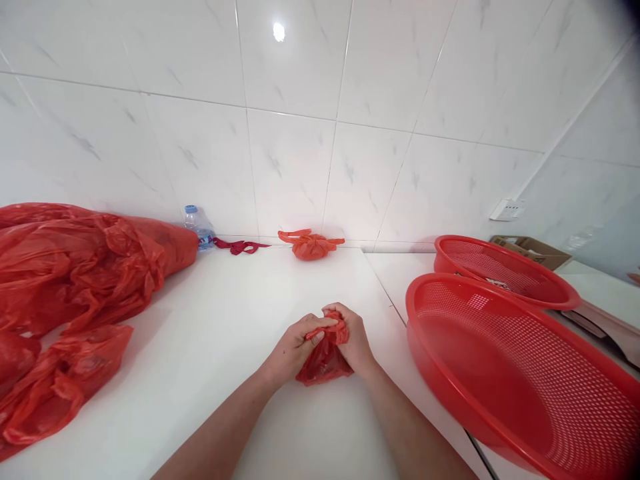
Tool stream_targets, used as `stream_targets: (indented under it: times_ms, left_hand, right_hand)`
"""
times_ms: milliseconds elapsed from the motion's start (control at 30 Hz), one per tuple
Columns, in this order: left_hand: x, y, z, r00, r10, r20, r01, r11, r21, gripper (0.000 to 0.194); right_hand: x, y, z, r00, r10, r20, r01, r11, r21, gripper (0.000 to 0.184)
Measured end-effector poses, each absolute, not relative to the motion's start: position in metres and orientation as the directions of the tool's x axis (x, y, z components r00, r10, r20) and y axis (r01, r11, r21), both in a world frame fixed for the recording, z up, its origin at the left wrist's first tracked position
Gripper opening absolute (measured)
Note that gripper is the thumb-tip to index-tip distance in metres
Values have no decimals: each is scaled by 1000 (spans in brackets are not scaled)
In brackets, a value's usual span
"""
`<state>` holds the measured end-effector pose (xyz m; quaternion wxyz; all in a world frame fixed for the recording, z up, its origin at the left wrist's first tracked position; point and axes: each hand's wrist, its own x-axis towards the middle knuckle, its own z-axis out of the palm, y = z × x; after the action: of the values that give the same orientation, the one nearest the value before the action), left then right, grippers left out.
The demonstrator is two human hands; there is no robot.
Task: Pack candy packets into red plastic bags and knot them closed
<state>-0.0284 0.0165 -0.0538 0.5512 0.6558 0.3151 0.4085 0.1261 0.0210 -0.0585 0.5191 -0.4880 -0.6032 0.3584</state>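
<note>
A small red plastic bag (325,365) rests on the white table in front of me, its top gathered up between my hands. My left hand (299,343) pinches the bunched neck from the left, thumb and fingers closed on the plastic. From the other side my right hand (354,337) grips the same gathered top, with its fingers curled round it. What lies inside the bag I cannot make out. Beyond my hands, near the wall, sits a tied red bag (311,249) with its two ends sticking out sideways.
Large red plastic bags (95,260) heap up on the left, near a water bottle (204,230) and a dark red strap (240,246). To the right stand a big red perforated basket (480,360), another red basket (505,263) behind it, and a cardboard box (537,250).
</note>
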Motion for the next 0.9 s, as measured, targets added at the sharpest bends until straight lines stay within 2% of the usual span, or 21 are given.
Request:
stream_targets:
  times_ms: [67, 267, 433, 533, 667, 800, 900]
  left_hand:
    - [-29, 19, -58, 458, 863, 215, 14, -248, 969, 28]
    - [-32, 22, -60, 378, 847, 372, 109, -440, 891, 34]
    - [-36, 23, -56, 359, 817, 451, 287, -556, 780, 37]
    - [-38, 22, -56, 379, 781, 496, 292, -610, 737, 39]
    - [-40, 21, -58, 327, 714, 619, 270, -698, 663, 45]
    - [-40, 18, -60, 297, 608, 737, 318, -790, 524, 37]
    - [-34, 12, -58, 374, 442, 815, 354, -881, 315, 31]
  right_hand:
    - [129, 25, -60, -13, 973, 232, 149, 231, -962, 23]
    - [139, 31, -61, -140, 990, -11, -142, -31, -989, 29]
    - [142, 30, -55, -145, 988, 44, -483, -32, -875, 24]
    - [145, 34, -58, -73, 997, 0, -547, -40, -836, 24]
    - [157, 46, -68, 119, 991, -60, -468, 2, -884, 26]
    - [172, 56, -78, 379, 920, 97, -63, 130, -989, 19]
    - [178, 62, -83, 437, 883, 172, 208, 86, -974, 24]
